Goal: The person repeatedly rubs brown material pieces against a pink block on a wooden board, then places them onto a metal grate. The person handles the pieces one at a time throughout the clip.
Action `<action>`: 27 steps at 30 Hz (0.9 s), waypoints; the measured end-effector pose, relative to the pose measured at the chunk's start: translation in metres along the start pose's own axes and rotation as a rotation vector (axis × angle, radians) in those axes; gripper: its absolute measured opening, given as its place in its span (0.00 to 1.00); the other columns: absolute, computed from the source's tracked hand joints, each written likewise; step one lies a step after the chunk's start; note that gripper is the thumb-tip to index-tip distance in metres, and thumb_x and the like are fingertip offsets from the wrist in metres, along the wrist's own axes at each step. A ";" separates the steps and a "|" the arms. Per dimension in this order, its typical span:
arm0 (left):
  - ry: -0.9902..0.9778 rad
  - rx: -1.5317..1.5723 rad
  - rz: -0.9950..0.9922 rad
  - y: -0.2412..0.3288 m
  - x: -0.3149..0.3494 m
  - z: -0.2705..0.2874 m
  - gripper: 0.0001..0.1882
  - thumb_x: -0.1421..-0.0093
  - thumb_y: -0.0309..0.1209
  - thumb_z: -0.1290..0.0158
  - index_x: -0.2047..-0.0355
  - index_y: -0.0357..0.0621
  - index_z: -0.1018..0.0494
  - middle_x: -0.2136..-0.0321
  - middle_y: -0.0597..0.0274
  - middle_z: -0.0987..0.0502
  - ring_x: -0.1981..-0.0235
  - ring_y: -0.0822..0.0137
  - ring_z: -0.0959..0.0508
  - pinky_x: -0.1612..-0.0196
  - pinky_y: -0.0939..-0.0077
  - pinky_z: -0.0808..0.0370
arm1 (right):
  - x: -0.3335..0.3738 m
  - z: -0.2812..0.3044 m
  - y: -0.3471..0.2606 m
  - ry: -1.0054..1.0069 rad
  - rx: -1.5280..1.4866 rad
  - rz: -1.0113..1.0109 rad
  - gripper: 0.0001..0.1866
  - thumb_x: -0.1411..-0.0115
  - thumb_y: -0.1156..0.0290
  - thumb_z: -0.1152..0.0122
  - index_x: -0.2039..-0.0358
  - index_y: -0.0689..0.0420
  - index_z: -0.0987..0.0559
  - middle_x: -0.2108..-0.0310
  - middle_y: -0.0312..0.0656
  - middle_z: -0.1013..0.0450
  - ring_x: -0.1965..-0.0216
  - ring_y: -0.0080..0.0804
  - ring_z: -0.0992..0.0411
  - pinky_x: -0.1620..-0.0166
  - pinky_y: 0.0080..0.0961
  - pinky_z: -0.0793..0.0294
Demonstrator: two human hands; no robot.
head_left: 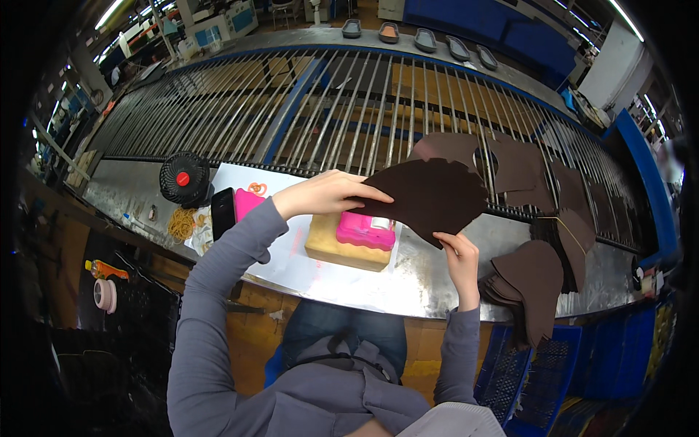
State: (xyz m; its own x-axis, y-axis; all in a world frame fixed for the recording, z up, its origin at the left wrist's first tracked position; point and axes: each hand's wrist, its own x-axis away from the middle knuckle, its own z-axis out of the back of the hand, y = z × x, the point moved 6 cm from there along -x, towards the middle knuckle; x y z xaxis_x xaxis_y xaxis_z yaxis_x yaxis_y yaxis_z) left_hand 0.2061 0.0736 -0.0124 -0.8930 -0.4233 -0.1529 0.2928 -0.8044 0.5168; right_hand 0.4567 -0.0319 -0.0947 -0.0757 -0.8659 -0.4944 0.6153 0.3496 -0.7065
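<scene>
Between my two hands a dark brown cut fabric piece (429, 193) with a curved outline is held up above the metal table. My left hand (331, 193) grips its left edge, thumb underneath out of sight and fingers on top. At its lower corner my right hand (459, 255) pinches the edge between thumb and fingers. Below the piece, a pink wavy-edged block (366, 233) with a small white item on it rests on a yellowish block (342, 255). Both lie over white sheets (277, 266) on the table.
A black fan (184, 179) and rubber bands (182, 223) sit at left beside a phone (223, 211). Brown piles (528, 273) lie at right, one overhanging the edge; more pieces (518, 164) lie on the rollers (364, 116). Blue crates (502, 368) stand below right.
</scene>
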 end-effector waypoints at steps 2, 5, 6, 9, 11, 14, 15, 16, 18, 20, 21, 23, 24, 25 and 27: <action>0.011 0.007 -0.065 0.010 -0.009 -0.002 0.27 0.43 0.20 0.46 0.43 0.55 0.27 0.55 0.57 0.20 0.60 0.54 0.22 0.56 0.64 0.24 | 0.008 0.012 -0.002 -0.003 0.043 -0.063 0.11 0.45 0.84 0.40 0.63 0.60 0.16 0.74 0.44 0.24 0.72 0.32 0.26 0.68 0.23 0.30; -0.011 -0.010 -0.128 0.023 -0.025 -0.008 0.28 0.44 0.19 0.46 0.43 0.56 0.28 0.54 0.58 0.21 0.57 0.52 0.22 0.54 0.63 0.24 | 0.017 0.035 -0.007 0.049 0.065 -0.062 0.11 0.45 0.85 0.40 0.63 0.60 0.16 0.75 0.44 0.25 0.74 0.31 0.28 0.69 0.23 0.32; -0.025 -0.020 -0.143 0.026 -0.031 -0.011 0.28 0.44 0.19 0.46 0.43 0.56 0.28 0.53 0.58 0.21 0.54 0.51 0.22 0.53 0.62 0.23 | 0.021 0.043 -0.007 0.101 0.050 -0.017 0.10 0.45 0.85 0.40 0.64 0.61 0.16 0.76 0.44 0.27 0.75 0.31 0.29 0.70 0.23 0.33; -0.002 0.077 -0.241 0.026 -0.046 -0.024 0.29 0.43 0.22 0.45 0.41 0.61 0.29 0.60 0.59 0.21 0.66 0.55 0.24 0.59 0.64 0.25 | 0.029 0.070 -0.023 0.124 0.127 -0.027 0.09 0.46 0.85 0.40 0.65 0.62 0.17 0.76 0.43 0.28 0.76 0.30 0.30 0.71 0.23 0.34; -0.032 0.075 -0.300 0.036 -0.059 -0.029 0.29 0.42 0.23 0.44 0.40 0.59 0.30 0.57 0.58 0.21 0.63 0.55 0.23 0.58 0.64 0.26 | 0.038 0.089 -0.025 0.109 0.252 -0.047 0.09 0.46 0.86 0.41 0.65 0.63 0.17 0.78 0.42 0.32 0.78 0.28 0.35 0.73 0.24 0.37; -0.044 0.176 -0.390 0.043 -0.077 -0.041 0.29 0.42 0.24 0.43 0.40 0.56 0.31 0.53 0.56 0.22 0.57 0.53 0.22 0.54 0.62 0.25 | 0.046 0.110 -0.039 0.099 0.326 -0.118 0.11 0.46 0.88 0.43 0.65 0.62 0.17 0.79 0.43 0.36 0.78 0.31 0.35 0.72 0.26 0.37; -0.047 0.187 -0.408 0.045 -0.083 -0.042 0.29 0.42 0.24 0.43 0.40 0.56 0.31 0.52 0.55 0.22 0.56 0.53 0.22 0.53 0.62 0.25 | 0.051 0.116 -0.040 0.062 0.354 -0.153 0.12 0.46 0.88 0.43 0.64 0.62 0.17 0.78 0.43 0.34 0.76 0.31 0.33 0.71 0.25 0.35; -0.052 0.196 -0.427 0.048 -0.089 -0.041 0.29 0.42 0.24 0.43 0.40 0.56 0.31 0.52 0.55 0.22 0.56 0.52 0.22 0.53 0.62 0.25 | 0.053 0.121 -0.039 0.030 0.382 -0.188 0.13 0.46 0.88 0.43 0.62 0.62 0.18 0.76 0.43 0.32 0.75 0.32 0.32 0.69 0.24 0.33; 0.013 0.220 -0.537 0.056 -0.097 -0.035 0.29 0.43 0.21 0.44 0.40 0.55 0.31 0.53 0.54 0.22 0.55 0.52 0.23 0.52 0.61 0.26 | 0.050 0.137 -0.047 0.146 0.396 -0.075 0.18 0.46 0.88 0.42 0.54 0.61 0.20 0.69 0.44 0.28 0.70 0.32 0.29 0.63 0.24 0.30; -0.061 0.145 -0.506 0.066 -0.113 -0.028 0.29 0.43 0.20 0.46 0.40 0.55 0.30 0.52 0.55 0.23 0.56 0.51 0.23 0.53 0.62 0.26 | 0.054 0.158 -0.049 0.307 0.244 -0.205 0.30 0.44 0.86 0.42 0.39 0.60 0.31 0.53 0.46 0.26 0.57 0.35 0.25 0.50 0.28 0.27; -0.099 0.105 -0.489 0.070 -0.120 -0.023 0.29 0.43 0.19 0.46 0.40 0.55 0.30 0.52 0.55 0.23 0.56 0.51 0.23 0.53 0.62 0.26 | 0.044 0.164 -0.058 0.452 0.094 -0.085 0.35 0.44 0.85 0.40 0.35 0.59 0.36 0.50 0.45 0.26 0.54 0.33 0.25 0.51 0.32 0.27; -0.002 -0.078 -0.558 0.075 -0.126 -0.010 0.29 0.47 0.18 0.47 0.44 0.53 0.27 0.50 0.57 0.24 0.58 0.51 0.21 0.58 0.61 0.24 | 0.012 0.175 -0.095 0.566 0.341 0.132 0.31 0.46 0.86 0.39 0.40 0.60 0.30 0.49 0.47 0.26 0.51 0.37 0.25 0.50 0.33 0.26; 0.024 -0.220 -0.584 0.079 -0.126 -0.003 0.27 0.47 0.19 0.47 0.46 0.52 0.26 0.50 0.59 0.24 0.58 0.53 0.21 0.60 0.62 0.23 | -0.010 0.172 -0.108 0.431 0.449 0.198 0.29 0.47 0.86 0.40 0.42 0.61 0.28 0.50 0.48 0.25 0.52 0.38 0.25 0.51 0.33 0.26; 0.052 -0.365 -0.607 0.085 -0.125 0.008 0.25 0.48 0.19 0.47 0.48 0.51 0.25 0.49 0.61 0.24 0.59 0.55 0.20 0.61 0.64 0.22 | -0.031 0.169 -0.121 0.295 0.553 0.265 0.27 0.47 0.87 0.40 0.45 0.62 0.27 0.52 0.48 0.24 0.53 0.40 0.24 0.52 0.33 0.25; 0.025 -0.504 -0.587 0.088 -0.133 0.019 0.21 0.48 0.21 0.48 0.52 0.50 0.23 0.47 0.65 0.24 0.60 0.59 0.19 0.63 0.67 0.21 | -0.071 0.147 -0.142 0.008 0.597 0.362 0.19 0.48 0.86 0.41 0.54 0.61 0.22 0.60 0.50 0.22 0.59 0.47 0.22 0.57 0.33 0.23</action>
State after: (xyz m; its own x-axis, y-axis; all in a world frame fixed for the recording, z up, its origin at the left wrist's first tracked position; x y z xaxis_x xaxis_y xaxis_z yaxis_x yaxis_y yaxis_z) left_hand 0.3445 0.0674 0.0692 -0.9438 0.1268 -0.3054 -0.1009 -0.9899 -0.0994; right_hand 0.4904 -0.0725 0.1152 0.2112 -0.7283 -0.6519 0.9288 0.3573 -0.0982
